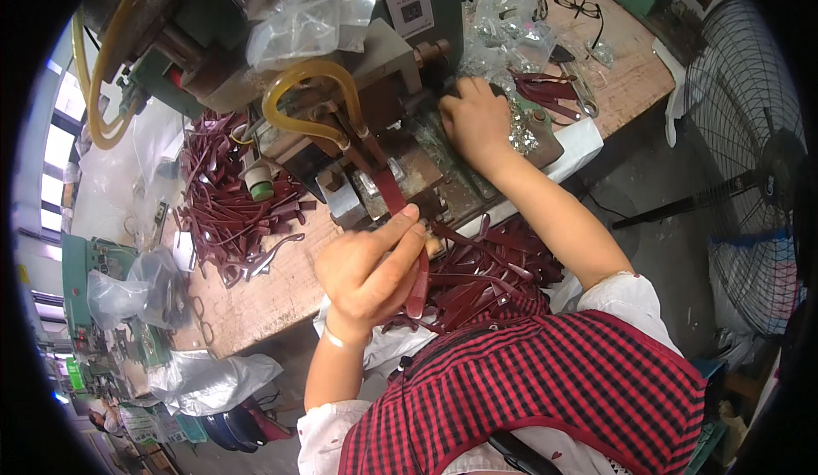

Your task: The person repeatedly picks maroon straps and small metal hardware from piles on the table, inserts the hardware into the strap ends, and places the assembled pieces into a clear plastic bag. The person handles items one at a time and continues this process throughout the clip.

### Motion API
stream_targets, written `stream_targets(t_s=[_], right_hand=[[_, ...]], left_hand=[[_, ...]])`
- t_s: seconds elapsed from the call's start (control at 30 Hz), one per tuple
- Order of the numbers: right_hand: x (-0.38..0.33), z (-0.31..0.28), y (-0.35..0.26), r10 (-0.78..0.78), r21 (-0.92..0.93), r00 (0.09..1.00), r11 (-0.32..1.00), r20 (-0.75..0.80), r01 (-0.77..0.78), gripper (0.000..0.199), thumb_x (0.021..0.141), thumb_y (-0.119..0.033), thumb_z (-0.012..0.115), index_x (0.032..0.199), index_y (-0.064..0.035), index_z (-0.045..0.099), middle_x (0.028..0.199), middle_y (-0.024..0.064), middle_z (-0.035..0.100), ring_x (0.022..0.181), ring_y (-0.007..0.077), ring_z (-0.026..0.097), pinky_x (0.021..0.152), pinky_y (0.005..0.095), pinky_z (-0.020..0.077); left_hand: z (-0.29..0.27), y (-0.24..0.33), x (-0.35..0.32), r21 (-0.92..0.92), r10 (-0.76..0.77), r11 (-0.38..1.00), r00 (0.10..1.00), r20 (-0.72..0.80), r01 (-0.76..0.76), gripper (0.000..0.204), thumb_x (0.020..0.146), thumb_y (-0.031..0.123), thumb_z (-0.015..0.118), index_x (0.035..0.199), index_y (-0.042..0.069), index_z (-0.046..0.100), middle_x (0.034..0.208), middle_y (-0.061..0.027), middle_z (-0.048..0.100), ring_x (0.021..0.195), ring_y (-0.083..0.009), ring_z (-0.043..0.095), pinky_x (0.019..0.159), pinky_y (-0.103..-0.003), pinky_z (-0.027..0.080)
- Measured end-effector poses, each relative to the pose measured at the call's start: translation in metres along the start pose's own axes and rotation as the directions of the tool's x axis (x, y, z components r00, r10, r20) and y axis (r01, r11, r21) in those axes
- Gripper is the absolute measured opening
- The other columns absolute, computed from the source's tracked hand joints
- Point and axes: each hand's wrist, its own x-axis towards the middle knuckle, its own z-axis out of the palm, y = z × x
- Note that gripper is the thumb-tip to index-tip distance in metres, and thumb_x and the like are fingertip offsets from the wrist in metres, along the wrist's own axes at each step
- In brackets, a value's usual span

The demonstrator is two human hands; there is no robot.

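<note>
My left hand [371, 270] pinches a dark red strap [392, 192] between thumb and fingers. The strap's upper end lies at the metal jig of the bench press [430, 168], below two yellow air tubes [317, 73]. Its lower end hangs past my fingers over a heap of similar straps [486, 275]. My right hand [479, 130] is to the right of the jig, with its fingers curled down. Its fingertips are hidden, so what they hold is not visible. Beside it lie many small shiny metal pieces [521, 137].
Another large pile of dark red straps [226, 207] covers the bench to the left. Eyeglasses [579, 5], plastic bags [503, 28] and a few red straps [545, 90] lie at the far right. A floor fan [741, 160] stands beyond the bench's right edge.
</note>
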Motion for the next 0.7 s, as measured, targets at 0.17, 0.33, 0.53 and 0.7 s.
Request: stream_targets(t_s=[0.17, 0.33, 0.53, 0.7], right_hand=[[-0.042, -0.031, 0.023, 0.107, 0.284, 0.992, 0.955, -0.068, -0.084, 0.016, 0.084, -0.010, 0.071, 0.099, -0.0079, 0.076, 0.099, 0.0106, 0.073, 0.092, 0.0297, 0.070, 0.078, 0.0400, 0.0558], [-0.055, -0.031, 0.051, 0.642, 0.911, 0.736, 0.137, 0.217, -0.388, 0.019, 0.100, -0.007, 0.066, 0.117, 0.0001, 0.071, 0.093, 0.0010, 0.069, 0.085, 0.0073, 0.060, 0.079, 0.0217, 0.0471], [-0.024, -0.018, 0.005, 0.511, 0.915, 0.845, 0.244, 0.160, -0.321, 0.014, 0.097, -0.004, 0.069, 0.110, -0.0011, 0.072, 0.097, 0.0005, 0.071, 0.089, 0.0065, 0.063, 0.081, 0.0201, 0.0476], [-0.040, -0.042, 0.011, 0.467, 0.731, 0.869, 0.534, 0.164, -0.425, 0.019, 0.096, -0.012, 0.071, 0.111, -0.0015, 0.076, 0.103, 0.0052, 0.076, 0.094, 0.0112, 0.067, 0.088, 0.0256, 0.0505]], left_hand=[[-0.076, 0.019, -0.052, 0.318, -0.214, 0.930, 0.974, 0.068, 0.182, 0.021, 0.084, -0.004, 0.075, 0.105, 0.001, 0.075, 0.103, -0.0170, 0.078, 0.073, -0.0221, 0.071, 0.061, -0.032, 0.052], [-0.130, -0.032, -0.074, 0.404, -0.530, 0.620, 0.738, -0.417, 0.673, 0.013, 0.094, -0.007, 0.069, 0.106, -0.007, 0.072, 0.102, -0.0142, 0.075, 0.084, -0.0187, 0.070, 0.078, -0.031, 0.057], [-0.100, -0.107, -0.118, 0.819, -0.798, 0.437, 0.580, 0.162, 0.372, 0.012, 0.077, 0.007, 0.073, 0.084, 0.012, 0.081, 0.095, -0.0036, 0.067, 0.099, -0.0271, 0.058, 0.092, -0.042, 0.043], [-0.074, -0.129, -0.176, 0.808, -0.732, 0.471, 0.667, 0.135, 0.353, 0.013, 0.078, 0.004, 0.067, 0.088, 0.007, 0.075, 0.098, -0.0101, 0.064, 0.099, -0.0316, 0.058, 0.089, -0.044, 0.045]])
